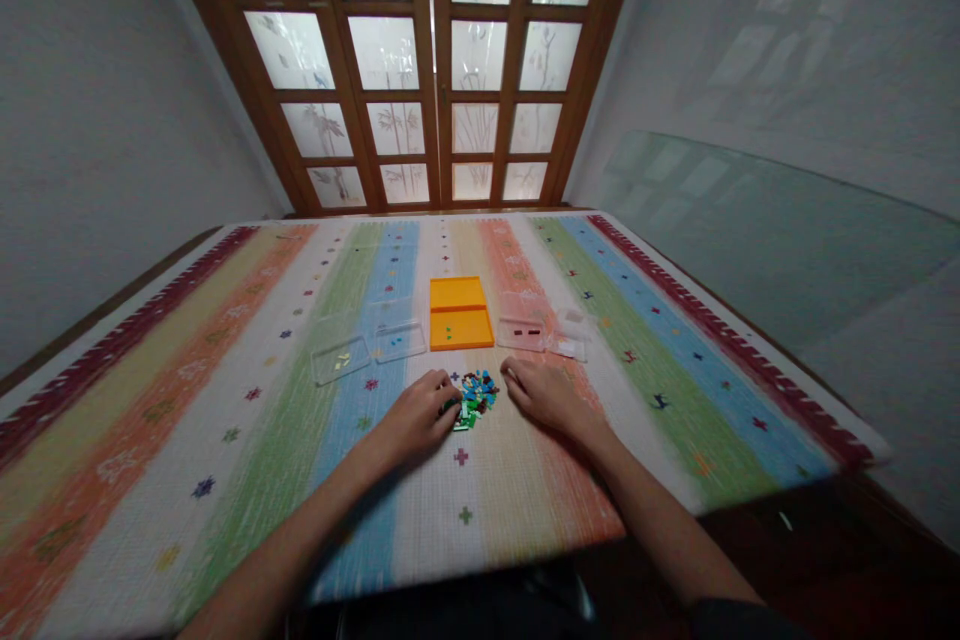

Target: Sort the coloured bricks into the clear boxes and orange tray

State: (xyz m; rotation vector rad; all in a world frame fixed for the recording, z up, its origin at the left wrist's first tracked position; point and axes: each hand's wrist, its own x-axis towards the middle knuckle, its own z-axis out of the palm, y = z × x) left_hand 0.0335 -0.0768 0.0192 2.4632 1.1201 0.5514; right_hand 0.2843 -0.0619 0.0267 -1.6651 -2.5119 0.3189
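Note:
A small pile of mixed building bricks (480, 394), in blue, green, white and dark brown, lies on the striped cloth. My left hand (421, 417) is at the pile's left edge, its bent fingers closed against the bricks; what they pinch, if anything, is hidden. To the right of the pile rests my right hand (546, 396), fingers curled and pressed together, and I cannot make out anything in them. Just beyond the pile stands an open orange case (459, 308) with a few tiny green pieces in its near half.
Left of the case are a clear box (341, 377) with pale yellow pieces and another clear box (400, 354) with blue ones. On the right, one clear tray (521, 346) has dark brown pieces and a further container (568, 351) white ones. The table's near edge (525, 560) runs below my forearms.

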